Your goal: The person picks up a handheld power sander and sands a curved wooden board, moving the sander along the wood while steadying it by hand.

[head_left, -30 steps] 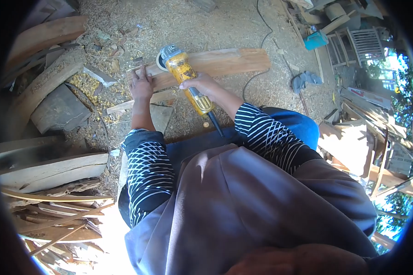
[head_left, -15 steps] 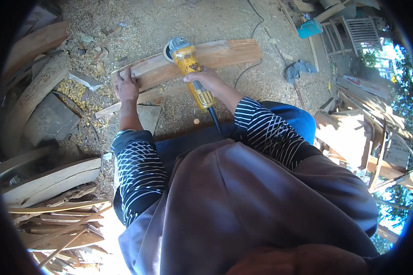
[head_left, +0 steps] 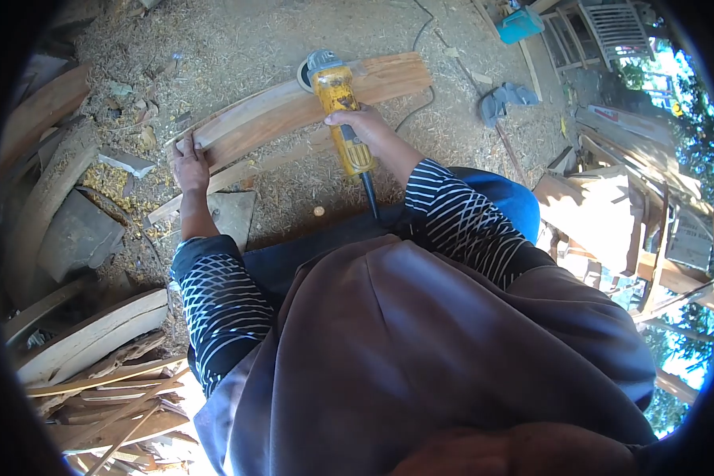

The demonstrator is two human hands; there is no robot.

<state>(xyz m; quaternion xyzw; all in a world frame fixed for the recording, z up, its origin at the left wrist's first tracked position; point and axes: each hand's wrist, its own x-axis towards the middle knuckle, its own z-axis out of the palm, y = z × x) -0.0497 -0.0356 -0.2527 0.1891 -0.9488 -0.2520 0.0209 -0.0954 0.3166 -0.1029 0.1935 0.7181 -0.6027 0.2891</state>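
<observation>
My right hand (head_left: pixel 360 125) is wrapped round the body of a yellow angle grinder (head_left: pixel 337 95). The grinder's disc end rests at the far edge of a curved wooden plank (head_left: pixel 254 127), right of its middle. At the plank's left end, my left hand (head_left: pixel 189 165) grips the wood, fingers over its top face. A thinner wooden strip (head_left: pixel 238 171) lies on the ground just nearer to me than the plank. The grinder's black cord end points toward my lap.
Wood offcuts (head_left: pixel 79 230) and curved beams (head_left: pixel 55 174) lie at the left, above a pile of split strips (head_left: pixel 119 389). A grey cloth (head_left: pixel 506 101), a teal container (head_left: pixel 520 26) and a slatted wooden frame (head_left: pixel 617 32) are at the upper right. Wood shavings cover the ground.
The grinder has moved right along the plank relative to my left hand. The view has shifted, and the plank now slants more, its left end lower. My left hand remains at that end.
</observation>
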